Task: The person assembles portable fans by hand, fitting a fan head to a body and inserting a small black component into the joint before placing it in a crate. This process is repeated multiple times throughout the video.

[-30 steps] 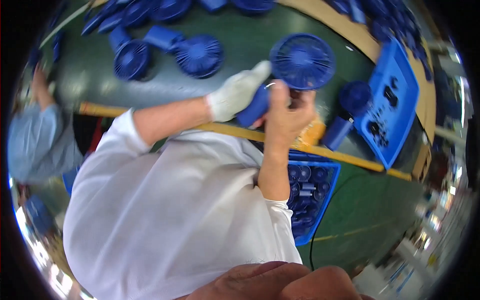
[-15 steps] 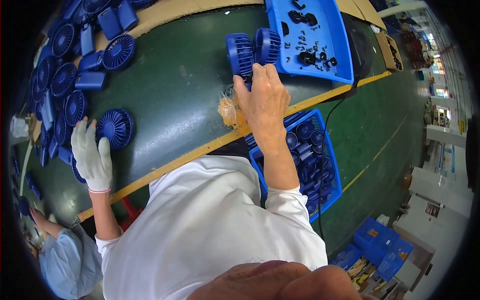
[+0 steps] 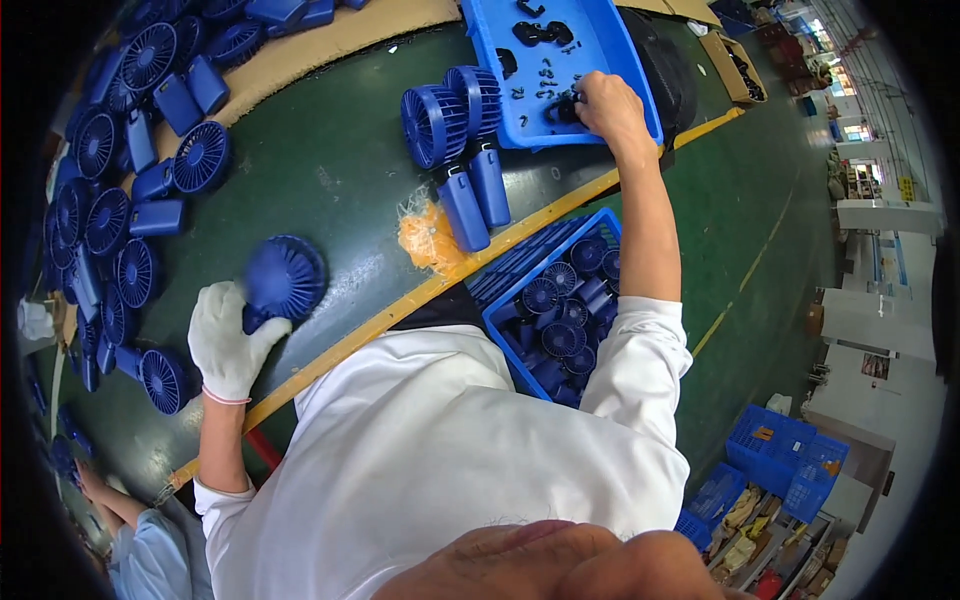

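Observation:
My left hand (image 3: 228, 340), in a white glove, closes on a blue handheld fan (image 3: 298, 275) on the green table. Part of that fan is smeared by motion, and its handle is mostly hidden by the glove. Inside the blue tray (image 3: 515, 60) at the far side, the bare fingers of my right hand (image 3: 610, 105) pinch a black plastic part (image 3: 566, 108), partly covered by the fingertips. More black pieces (image 3: 542, 34) lie in that tray. Two finished-looking blue fans (image 3: 432, 125) rest side by side left of the tray, handles toward me.
Many blue fans (image 3: 110, 220) are heaped on the left, partly on cardboard (image 3: 330, 45). An orange plastic clump (image 3: 430, 238) sits by the table's yellow edge (image 3: 360, 335). Below it stands a blue crate (image 3: 497, 345) of fans. Another person's arm (image 3: 110, 495) shows at lower left.
My right hand has let go of the two fans and moved right into the tray of black parts. My left hand has moved right and closed on the single fan.

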Demonstrator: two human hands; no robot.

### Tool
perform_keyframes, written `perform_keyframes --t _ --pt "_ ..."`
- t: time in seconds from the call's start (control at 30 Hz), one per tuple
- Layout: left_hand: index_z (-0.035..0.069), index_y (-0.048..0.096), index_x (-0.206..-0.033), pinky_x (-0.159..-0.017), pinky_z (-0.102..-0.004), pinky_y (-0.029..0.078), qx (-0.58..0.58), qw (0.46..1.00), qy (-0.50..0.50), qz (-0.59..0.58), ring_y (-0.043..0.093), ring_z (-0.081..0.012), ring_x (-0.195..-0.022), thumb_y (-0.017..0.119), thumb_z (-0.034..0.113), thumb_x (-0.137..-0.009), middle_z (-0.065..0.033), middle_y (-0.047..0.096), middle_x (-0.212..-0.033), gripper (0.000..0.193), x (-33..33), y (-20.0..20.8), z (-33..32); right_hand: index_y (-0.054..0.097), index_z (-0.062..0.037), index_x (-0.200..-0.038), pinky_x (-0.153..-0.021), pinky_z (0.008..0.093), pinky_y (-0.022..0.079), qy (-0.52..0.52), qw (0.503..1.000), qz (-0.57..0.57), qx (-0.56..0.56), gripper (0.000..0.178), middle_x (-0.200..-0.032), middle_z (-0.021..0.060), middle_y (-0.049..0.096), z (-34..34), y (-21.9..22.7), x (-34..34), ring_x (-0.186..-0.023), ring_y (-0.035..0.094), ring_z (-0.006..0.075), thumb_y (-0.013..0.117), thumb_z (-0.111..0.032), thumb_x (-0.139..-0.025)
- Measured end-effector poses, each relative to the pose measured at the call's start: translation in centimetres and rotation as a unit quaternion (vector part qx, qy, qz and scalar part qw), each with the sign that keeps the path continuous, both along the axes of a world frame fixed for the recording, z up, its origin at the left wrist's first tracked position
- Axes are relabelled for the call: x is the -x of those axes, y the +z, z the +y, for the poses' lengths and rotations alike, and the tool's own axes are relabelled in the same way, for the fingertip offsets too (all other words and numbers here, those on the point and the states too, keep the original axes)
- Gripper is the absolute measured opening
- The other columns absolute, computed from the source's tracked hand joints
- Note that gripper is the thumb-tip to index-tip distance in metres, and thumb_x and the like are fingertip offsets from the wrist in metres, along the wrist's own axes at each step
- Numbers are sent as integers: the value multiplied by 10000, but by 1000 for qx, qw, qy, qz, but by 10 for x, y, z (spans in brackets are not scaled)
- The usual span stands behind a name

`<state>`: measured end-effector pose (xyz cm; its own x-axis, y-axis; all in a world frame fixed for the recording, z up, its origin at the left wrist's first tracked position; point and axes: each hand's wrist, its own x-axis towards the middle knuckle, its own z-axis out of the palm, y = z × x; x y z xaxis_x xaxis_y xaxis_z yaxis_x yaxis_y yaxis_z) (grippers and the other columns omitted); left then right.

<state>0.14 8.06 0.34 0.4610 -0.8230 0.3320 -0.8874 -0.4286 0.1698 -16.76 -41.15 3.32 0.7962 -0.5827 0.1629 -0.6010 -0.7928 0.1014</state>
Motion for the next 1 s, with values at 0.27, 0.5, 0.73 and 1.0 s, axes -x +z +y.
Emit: perform_keyframes --t 0.27,0.5,0.73,1.0 --pt "54 582 -910 -812 -404 459 76 994 -51 -57 587 -325 -928 832 336 -577 -121 607 -986 502 14 7 -41 700 -39 -907 -760 459 543 -27 995 -96 18 172 -859 210 686 -10 -16 -7 -855 669 393 700 -144 -770" --pt "16 583 -1052 -821 -427 450 -2 995 -104 5 567 -345 -957 696 599 -659 -152 591 -1051 712 17 1 -31 581 121 -1181 -555 269 510 -99 861 -407 -289 493 -839 164 704 5 2 2 -632 675 171 750 -71 -759" --pt "69 592 -832 -599 -375 451 90 994 -65 -10 565 -281 -712 836 260 -532 -72 589 -797 431 33 8 -36 566 108 -1011 -475 217 444 40 651 -605 -457 236 -829 110 644 133 18 -2 -654 665 153 663 63 -800" --pt "122 605 -680 -541 -383 470 -29 997 -38 62 600 -256 -672 744 466 -663 -56 576 -695 372 22 14 -29 587 112 -1078 -724 281 573 101 598 -556 -569 228 -1113 151 594 247 3 -16 -940 663 218 585 108 -850"
